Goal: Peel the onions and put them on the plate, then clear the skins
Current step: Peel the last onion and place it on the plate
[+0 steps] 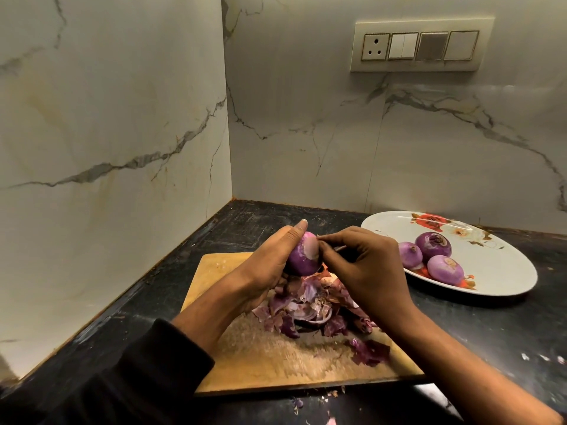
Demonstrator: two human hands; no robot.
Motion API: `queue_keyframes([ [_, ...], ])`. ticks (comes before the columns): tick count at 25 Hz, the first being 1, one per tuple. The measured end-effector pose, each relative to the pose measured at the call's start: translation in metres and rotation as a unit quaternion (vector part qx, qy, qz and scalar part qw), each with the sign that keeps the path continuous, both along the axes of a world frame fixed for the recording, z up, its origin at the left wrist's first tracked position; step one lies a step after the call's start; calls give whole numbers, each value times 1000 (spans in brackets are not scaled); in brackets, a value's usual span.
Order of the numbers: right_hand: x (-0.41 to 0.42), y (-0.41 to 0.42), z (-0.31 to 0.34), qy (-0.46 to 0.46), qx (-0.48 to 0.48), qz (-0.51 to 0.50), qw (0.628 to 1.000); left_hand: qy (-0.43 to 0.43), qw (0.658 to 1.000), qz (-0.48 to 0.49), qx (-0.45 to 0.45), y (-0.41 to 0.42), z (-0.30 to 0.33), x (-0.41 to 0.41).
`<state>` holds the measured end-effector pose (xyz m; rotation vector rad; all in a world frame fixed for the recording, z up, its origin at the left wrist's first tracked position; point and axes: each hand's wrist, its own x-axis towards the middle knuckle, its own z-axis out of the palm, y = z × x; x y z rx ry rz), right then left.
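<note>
The left hand cups a purple onion, fingers curled round its far side, holding it up above the wooden cutting board. The right hand has its fingertips pinched against the onion's right side, on a thin strip of skin there (what exactly it nips is hard to tell). Below them a heap of purple skins lies on the board, with a loose scrap nearer the front edge. To the right, on the dark counter, a white flowered plate holds 3 peeled onions touching one another
</note>
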<state>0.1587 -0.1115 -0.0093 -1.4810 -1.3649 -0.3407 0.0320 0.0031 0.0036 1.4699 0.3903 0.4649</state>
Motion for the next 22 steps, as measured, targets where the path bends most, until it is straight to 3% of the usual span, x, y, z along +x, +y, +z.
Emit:
queue_keyframes([
  [6,1,3,-4,-13,11,-24,1000,-4,1000,-6,7,-1,-2,1],
  [12,4,2,-5,75,-13,44,996,6,1000,5,29,4,-2,1],
  [22,4,2,-5,-36,16,-9,999,6,999,-4,37,3,-4,1],
])
